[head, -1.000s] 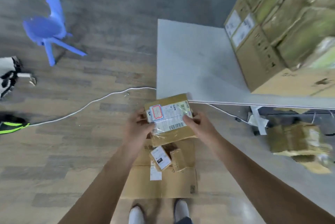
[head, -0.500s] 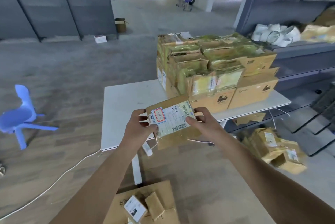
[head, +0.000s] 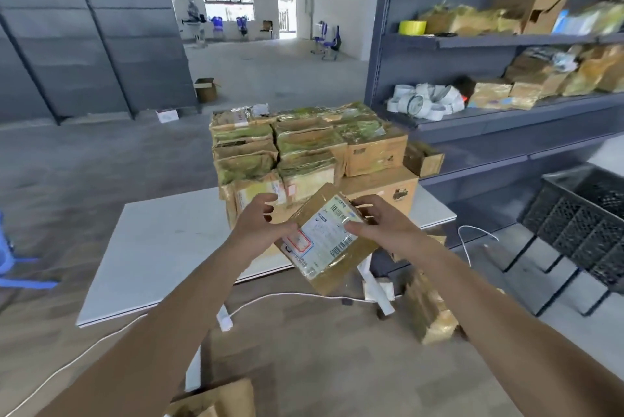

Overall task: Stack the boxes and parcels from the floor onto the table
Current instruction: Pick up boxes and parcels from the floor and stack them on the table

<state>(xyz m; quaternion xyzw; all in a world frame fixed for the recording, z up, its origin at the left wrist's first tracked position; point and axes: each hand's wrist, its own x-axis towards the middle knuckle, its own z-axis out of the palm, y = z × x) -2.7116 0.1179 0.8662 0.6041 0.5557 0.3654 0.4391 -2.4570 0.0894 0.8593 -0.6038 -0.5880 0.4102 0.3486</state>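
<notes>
A small brown parcel (head: 326, 241) with a white shipping label is up in front of me, tilted, over the near edge of the white table (head: 162, 244). My right hand (head: 378, 229) grips its right side, thumb on the label. My left hand (head: 258, 225) touches its left edge with the fingers spread and lifted off. Behind it, a stack of taped cardboard boxes (head: 304, 149) fills the table's right half. More parcels (head: 427, 312) lie on the floor under the table's right end, and a box (head: 216, 399) sits at my feet.
Grey shelving (head: 489, 119) with parcels and tape rolls stands to the right. A black crate (head: 587, 214) on a frame is beside it. A white cable (head: 270, 298) runs across the wooden floor. A blue chair (head: 10, 264) is at the far left.
My view has risen from the floor to the table. The parcel has gone up and forward toward the stack and turned clockwise. My left hand has loosened from gripping to just touching.
</notes>
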